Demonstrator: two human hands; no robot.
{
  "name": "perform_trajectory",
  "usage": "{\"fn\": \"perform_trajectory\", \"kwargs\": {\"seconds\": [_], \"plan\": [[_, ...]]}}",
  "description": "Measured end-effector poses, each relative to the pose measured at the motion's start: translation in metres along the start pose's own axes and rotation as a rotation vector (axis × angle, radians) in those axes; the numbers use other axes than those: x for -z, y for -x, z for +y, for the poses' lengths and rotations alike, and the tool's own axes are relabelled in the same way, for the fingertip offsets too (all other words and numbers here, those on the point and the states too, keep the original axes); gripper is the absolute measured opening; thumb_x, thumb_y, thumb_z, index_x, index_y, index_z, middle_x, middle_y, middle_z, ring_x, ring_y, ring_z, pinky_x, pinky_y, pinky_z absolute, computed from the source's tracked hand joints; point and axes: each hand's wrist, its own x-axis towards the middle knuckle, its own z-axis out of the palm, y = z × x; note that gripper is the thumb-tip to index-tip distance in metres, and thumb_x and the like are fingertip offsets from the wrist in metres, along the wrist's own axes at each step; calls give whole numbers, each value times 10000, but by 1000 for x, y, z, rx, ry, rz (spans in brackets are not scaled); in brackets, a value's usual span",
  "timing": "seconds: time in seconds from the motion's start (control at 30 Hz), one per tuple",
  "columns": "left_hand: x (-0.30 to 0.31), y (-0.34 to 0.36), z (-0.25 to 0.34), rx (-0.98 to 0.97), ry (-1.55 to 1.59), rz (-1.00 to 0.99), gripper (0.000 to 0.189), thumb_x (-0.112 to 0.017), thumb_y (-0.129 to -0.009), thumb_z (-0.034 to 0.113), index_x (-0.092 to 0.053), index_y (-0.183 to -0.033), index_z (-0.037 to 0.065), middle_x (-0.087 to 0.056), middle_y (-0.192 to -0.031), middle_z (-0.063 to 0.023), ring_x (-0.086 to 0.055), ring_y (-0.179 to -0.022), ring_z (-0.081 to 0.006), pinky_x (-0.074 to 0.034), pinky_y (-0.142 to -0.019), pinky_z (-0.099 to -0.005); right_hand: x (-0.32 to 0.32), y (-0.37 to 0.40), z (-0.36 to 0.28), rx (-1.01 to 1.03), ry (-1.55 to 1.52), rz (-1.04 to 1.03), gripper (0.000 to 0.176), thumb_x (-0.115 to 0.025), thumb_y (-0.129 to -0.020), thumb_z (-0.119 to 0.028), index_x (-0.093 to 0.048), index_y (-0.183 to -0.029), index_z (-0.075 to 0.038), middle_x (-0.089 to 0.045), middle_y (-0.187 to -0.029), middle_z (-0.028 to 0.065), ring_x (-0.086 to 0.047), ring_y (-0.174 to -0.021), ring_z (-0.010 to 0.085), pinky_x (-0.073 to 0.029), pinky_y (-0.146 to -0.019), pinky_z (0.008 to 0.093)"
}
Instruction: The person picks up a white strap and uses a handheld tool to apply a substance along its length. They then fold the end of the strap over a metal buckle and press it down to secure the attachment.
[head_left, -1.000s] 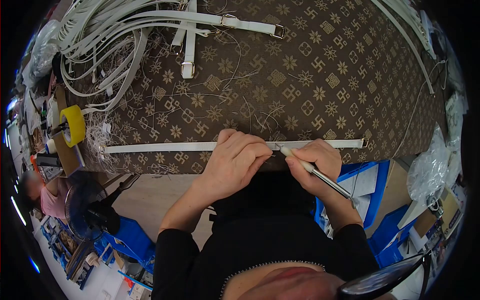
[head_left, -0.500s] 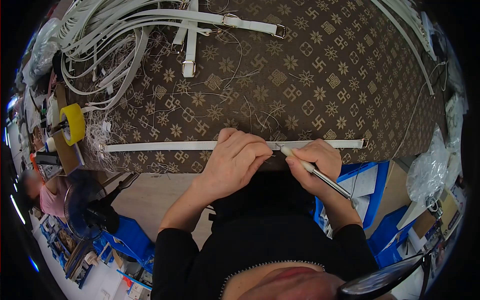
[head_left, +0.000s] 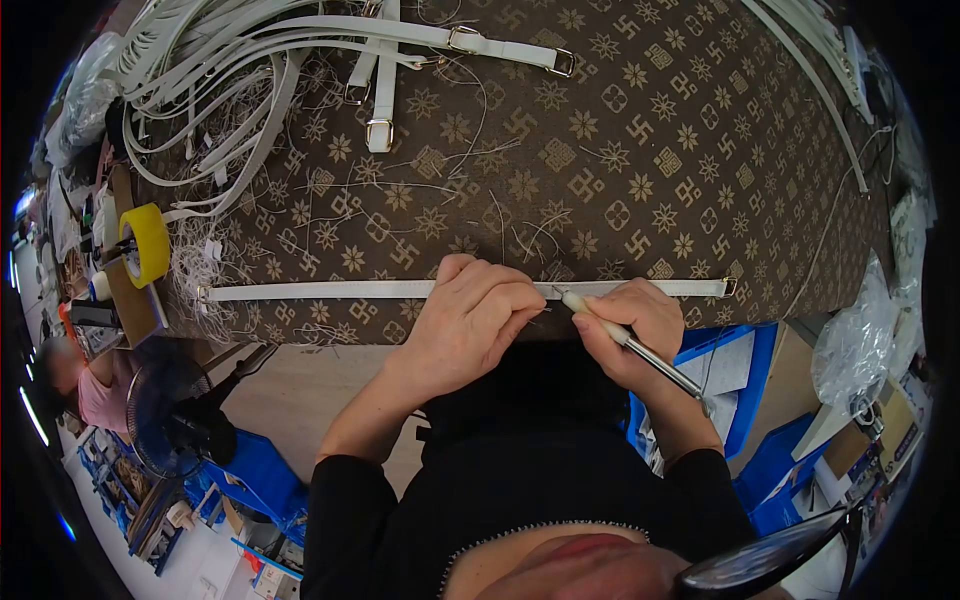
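A long white strap (head_left: 320, 291) with a metal buckle at each end lies flat along the near edge of the brown patterned table (head_left: 640, 150). My left hand (head_left: 470, 325) presses down on the strap's middle, fingers curled over it. My right hand (head_left: 630, 330) grips a slim metal-handled tool (head_left: 625, 341) like a pen, its white tip touching the strap just right of my left fingers. Loose thread ends lie around the strap.
A heap of white straps with buckles (head_left: 300, 60) fills the far left of the table. A yellow tape roll (head_left: 147, 246) stands at the left edge. Blue crates (head_left: 745, 380) and plastic bags (head_left: 860, 340) sit to the right. A person (head_left: 80, 385) and a fan (head_left: 170, 415) are lower left.
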Motion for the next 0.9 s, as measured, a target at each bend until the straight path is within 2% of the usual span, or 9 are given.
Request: {"fn": "perform_trajectory", "kwargs": {"seconds": [0.9], "plan": [[-1,0,-1,-12,-8,17,255,-725,-793,44,-562,-983,93,-619,-909,-26,-601,-786,-195,-409,-774,-347,0,1,2,6,-19,8,215,-824,-696,-64,-670,-844,-38,-686,-707,82,-637,-576,213,-477,-514,282]]}}
